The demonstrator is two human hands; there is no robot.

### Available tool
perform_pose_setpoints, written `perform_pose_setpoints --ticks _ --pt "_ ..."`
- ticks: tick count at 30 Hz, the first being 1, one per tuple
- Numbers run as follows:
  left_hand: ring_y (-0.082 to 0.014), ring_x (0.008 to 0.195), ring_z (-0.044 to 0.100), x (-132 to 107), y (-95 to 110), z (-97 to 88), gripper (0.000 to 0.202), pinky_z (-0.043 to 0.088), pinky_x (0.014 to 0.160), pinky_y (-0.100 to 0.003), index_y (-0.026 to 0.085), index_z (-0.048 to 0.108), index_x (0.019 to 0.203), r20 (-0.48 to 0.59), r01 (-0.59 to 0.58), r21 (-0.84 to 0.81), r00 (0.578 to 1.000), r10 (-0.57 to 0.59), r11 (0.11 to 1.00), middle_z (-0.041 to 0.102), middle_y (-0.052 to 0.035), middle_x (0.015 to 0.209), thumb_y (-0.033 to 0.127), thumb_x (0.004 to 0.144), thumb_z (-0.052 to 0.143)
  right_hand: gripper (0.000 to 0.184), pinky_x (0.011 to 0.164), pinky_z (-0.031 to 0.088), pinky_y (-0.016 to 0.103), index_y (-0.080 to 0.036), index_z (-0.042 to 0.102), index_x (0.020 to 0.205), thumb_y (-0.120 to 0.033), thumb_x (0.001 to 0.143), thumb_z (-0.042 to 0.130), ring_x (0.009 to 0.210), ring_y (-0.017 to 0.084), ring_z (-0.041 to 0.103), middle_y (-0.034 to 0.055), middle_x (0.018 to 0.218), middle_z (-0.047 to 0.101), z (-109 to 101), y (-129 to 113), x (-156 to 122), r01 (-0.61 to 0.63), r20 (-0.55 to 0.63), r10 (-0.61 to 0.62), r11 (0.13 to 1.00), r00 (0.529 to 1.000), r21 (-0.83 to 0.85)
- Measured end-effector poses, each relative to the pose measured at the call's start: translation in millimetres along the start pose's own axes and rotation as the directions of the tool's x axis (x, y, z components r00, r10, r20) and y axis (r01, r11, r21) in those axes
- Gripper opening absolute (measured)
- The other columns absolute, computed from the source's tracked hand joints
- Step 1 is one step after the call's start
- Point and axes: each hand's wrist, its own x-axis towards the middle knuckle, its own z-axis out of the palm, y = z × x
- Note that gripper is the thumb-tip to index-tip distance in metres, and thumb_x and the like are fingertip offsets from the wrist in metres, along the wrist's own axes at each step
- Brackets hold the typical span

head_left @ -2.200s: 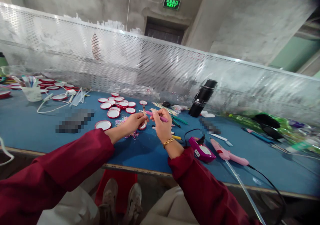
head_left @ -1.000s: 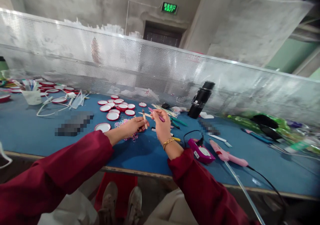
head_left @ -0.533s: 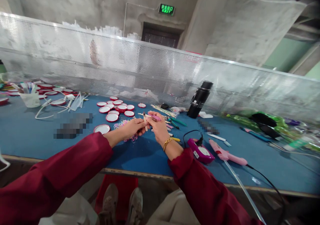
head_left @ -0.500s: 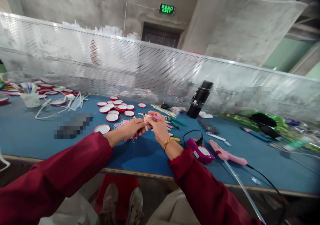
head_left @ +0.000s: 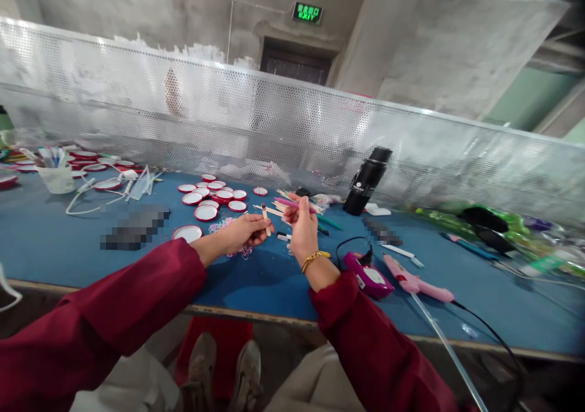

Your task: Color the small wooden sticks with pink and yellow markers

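Observation:
My left hand (head_left: 244,231) pinches a small wooden stick (head_left: 265,215) upright above the blue table (head_left: 55,241). My right hand (head_left: 303,226), with a gold bracelet at the wrist, holds a pink pen (head_left: 292,203) level, its tip pointing left toward the stick. The two hands are a little apart. Under the left hand lies a heap of coloured rubber bands (head_left: 223,224). Both arms wear dark red sleeves.
Several red-rimmed white lids (head_left: 208,197) lie behind the hands. A magenta device (head_left: 369,276) and a pink glue gun (head_left: 414,281) with a cord lie right. A black flask (head_left: 368,180) stands by the perforated metal screen (head_left: 228,119). A cup of pens (head_left: 57,174) sits far left.
My right hand has lifted and drawn back from the stick, and the pink pen has turned level. The left hand keeps the stick in about the same spot.

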Motion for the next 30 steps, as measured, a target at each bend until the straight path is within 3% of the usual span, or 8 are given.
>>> perform_pose_setpoints --ticks 5,8,30 --pt "-0.0061 0.048 0.042 0 1 -0.5 0.03 0.026 0.043 -0.02 0.015 0.059 0.076 0.024 -0.008 -0.017 1.0 0.008 1.0 0.052 0.0 0.063 0.045 0.081 0.058 0.018 0.056 0.044 0.025 -0.019 0.058 0.076 -0.034 0.084 0.053 0.056 0.012 0.054 -0.002 0.061 0.058 -1 -12 -7 0.197 0.074 -0.188 0.971 0.979 -0.138" --pt "-0.0059 0.048 0.042 0 1 -0.4 0.031 0.027 0.044 -0.02 0.014 0.058 0.076 0.033 -0.01 -0.018 0.999 0.011 1.0 0.052 0.0004 0.063 0.044 0.082 0.058 0.016 0.055 0.043 0.025 -0.02 0.052 0.07 -0.029 0.083 0.053 0.054 0.011 0.053 -0.0029 0.059 0.057 0 -13 -10 0.236 0.103 -0.219 0.949 0.97 -0.207" --pt "-0.0052 0.049 0.043 1 -3 -1.4 0.031 0.031 0.045 -0.018 0.013 0.058 0.075 0.027 -0.03 -0.005 0.999 0.031 1.0 0.051 0.0011 0.062 0.044 0.081 0.06 0.018 0.055 0.043 0.024 -0.02 0.051 0.067 -0.031 0.081 0.055 0.053 0.01 0.053 -0.0033 0.056 0.059 0 -8 -6 0.152 0.057 -0.144 0.976 0.988 -0.154"
